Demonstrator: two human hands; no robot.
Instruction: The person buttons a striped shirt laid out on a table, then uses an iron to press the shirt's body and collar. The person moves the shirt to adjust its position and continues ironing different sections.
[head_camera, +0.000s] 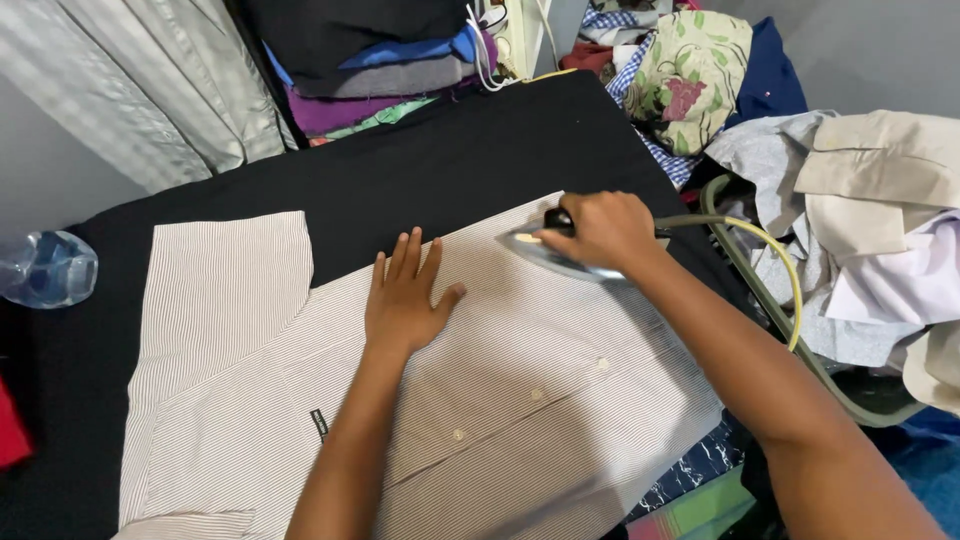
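Striped shirt (520, 360), soft, light, prone to creasing, lies flat on black-covered bench (420, 160); L hand (405, 300) fingers spread, pressing fabric; R hand (600, 230) grip wrapped tight round iron (545, 255) handle, likely heavy and hot, near shirt's upper edge.

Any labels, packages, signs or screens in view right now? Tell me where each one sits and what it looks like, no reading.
Label: small black rectangular tag sewn on the striped shirt, just left of the left hand's forearm; its pale marks are too small to make out.
Water bottle: clear bluish plastic, lying at the table's far left edge.
No signs or screens visible.
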